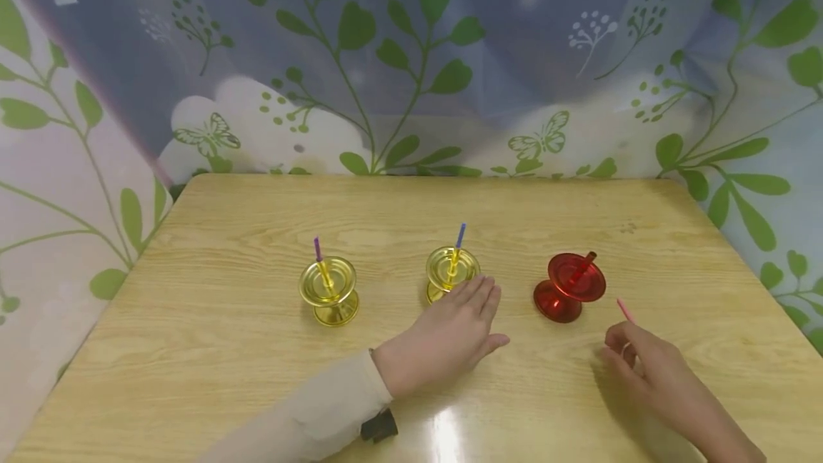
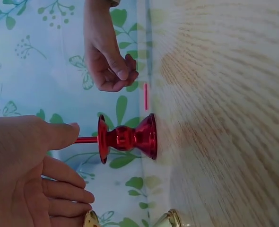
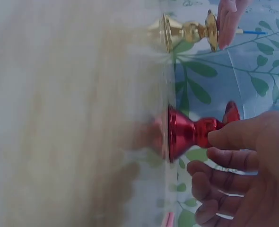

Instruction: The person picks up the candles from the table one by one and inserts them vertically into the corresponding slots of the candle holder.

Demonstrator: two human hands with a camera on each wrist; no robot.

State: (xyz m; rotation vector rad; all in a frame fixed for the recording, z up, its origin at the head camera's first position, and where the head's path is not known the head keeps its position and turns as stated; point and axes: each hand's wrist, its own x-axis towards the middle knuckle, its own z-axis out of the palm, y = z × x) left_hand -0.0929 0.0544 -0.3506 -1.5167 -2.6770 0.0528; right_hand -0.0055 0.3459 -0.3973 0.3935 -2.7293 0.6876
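Note:
My left hand (image 1: 450, 331) reaches over the table with its fingers straight, overlapping the front of the middle gold candle holder (image 1: 444, 263); a thin blue candle (image 1: 460, 236) stands in that holder. Palm and fingers of this hand (image 2: 49, 179) look bare in the left wrist view. To the right, my right hand (image 1: 656, 370) hovers with loosely bent fingers and nothing in them (image 3: 234, 179). Just beyond its fingertips a short pink candle (image 1: 624, 309) lies on the wood. The red candle holder (image 1: 559, 300) stands between the hands, its upright tube (image 1: 584, 267) without a candle.
Another gold candle holder (image 1: 336, 313) with a purple candle (image 1: 318, 249) stands on the left of the wooden table (image 1: 225, 349). Behind the table's far edge hangs a leaf-patterned curtain (image 1: 514, 77).

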